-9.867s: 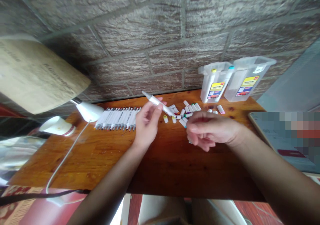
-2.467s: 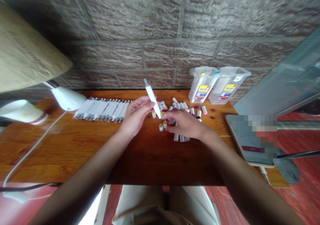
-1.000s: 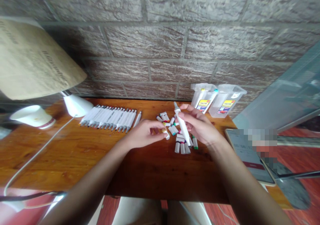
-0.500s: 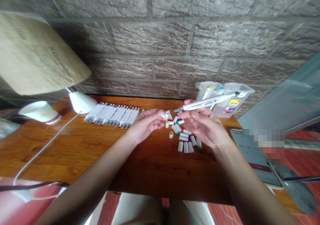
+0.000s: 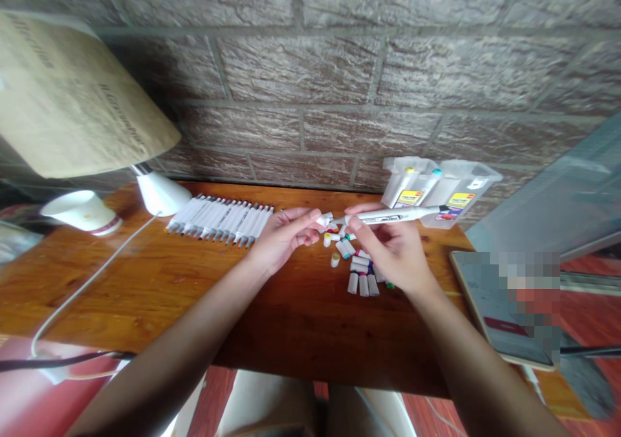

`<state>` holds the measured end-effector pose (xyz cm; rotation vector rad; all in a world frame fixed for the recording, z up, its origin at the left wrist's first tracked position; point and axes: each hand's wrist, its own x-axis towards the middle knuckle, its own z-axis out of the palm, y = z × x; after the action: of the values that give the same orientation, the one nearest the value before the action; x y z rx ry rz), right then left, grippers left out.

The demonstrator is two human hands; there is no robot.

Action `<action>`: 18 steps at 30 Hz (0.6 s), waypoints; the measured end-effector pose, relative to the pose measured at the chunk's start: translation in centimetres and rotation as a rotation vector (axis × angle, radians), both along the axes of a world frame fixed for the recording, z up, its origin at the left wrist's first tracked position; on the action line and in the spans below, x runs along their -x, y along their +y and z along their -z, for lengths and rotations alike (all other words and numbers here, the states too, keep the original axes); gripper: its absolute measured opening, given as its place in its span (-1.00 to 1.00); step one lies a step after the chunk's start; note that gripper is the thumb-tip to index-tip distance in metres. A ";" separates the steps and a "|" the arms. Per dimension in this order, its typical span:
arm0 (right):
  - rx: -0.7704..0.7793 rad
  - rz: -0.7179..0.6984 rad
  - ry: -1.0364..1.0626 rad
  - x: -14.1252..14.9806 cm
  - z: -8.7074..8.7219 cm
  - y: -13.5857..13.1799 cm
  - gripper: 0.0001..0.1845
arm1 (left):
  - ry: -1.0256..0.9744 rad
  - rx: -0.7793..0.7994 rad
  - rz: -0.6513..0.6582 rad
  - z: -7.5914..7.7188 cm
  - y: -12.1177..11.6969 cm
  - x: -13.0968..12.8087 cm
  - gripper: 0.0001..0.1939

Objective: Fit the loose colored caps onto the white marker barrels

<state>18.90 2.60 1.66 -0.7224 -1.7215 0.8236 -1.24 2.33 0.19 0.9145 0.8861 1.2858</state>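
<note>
My right hand (image 5: 392, 249) is closed on a white marker (image 5: 392, 216), held level with its bare tip pointing left. Just left of that tip, my left hand (image 5: 286, 236) pinches a small white cap (image 5: 323, 220) between thumb and fingers. The cap and the marker's tip nearly touch. Under both hands lies a scatter of loose caps (image 5: 356, 272) with coloured ends on the wooden table (image 5: 194, 295). A neat row of white markers (image 5: 220, 220) lies side by side to the left of my left hand.
Two clear plastic marker boxes (image 5: 436, 191) stand at the back right against the brick wall. A white desk lamp (image 5: 155, 194) with its cord sits at the back left. A tablet (image 5: 509, 308) lies on the table's right edge.
The marker went from my left hand to my right, which turned it from upright to level. My left hand picked up a cap and brought it to the marker's tip.
</note>
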 end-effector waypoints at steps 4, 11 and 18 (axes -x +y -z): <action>-0.103 0.008 -0.132 0.0 0.2 -0.1 -0.80 | 0.046 -0.002 -0.008 -0.3 -0.2 -0.1 -0.64; -0.218 0.190 -0.188 0.0 -0.2 -0.3 -0.89 | 0.078 0.029 -0.010 -0.4 -0.2 -0.2 -0.62; -0.131 0.213 -0.040 -0.1 -0.3 -0.3 -0.86 | 0.055 0.018 -0.039 -0.4 0.0 0.2 -0.62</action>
<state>19.02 2.26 2.01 -0.8207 -1.6822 0.5483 -1.40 2.38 0.58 0.9263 0.9612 1.2892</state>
